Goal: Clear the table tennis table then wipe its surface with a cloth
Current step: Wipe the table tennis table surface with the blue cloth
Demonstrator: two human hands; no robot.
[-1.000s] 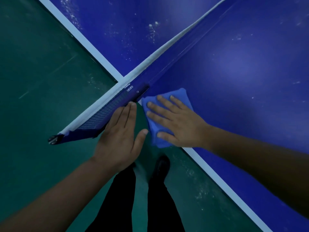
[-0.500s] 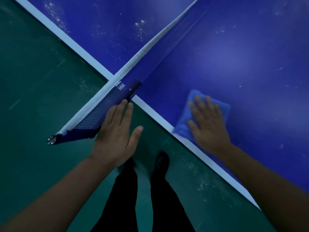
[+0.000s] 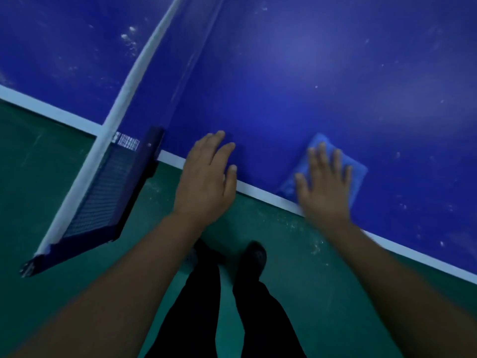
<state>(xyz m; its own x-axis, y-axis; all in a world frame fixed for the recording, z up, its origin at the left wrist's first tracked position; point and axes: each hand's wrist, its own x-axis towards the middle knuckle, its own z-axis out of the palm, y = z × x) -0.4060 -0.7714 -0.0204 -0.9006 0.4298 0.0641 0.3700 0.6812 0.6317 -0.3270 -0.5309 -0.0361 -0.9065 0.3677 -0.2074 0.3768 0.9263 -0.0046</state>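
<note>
Both hands [image 3: 263,182] farther from net [image 3: 103,182] than before

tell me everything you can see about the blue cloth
The blue cloth is a lighter blue than the table it lies on, soft-looking and apparently folded into a thick pad with rounded corners. It lies flat at the table's near edge, its near corner reaching the white border line. The right hand presses on it with fingers straight and spread, covering much of it. The image is slightly blurred there, so its weave cannot be made out.
</note>
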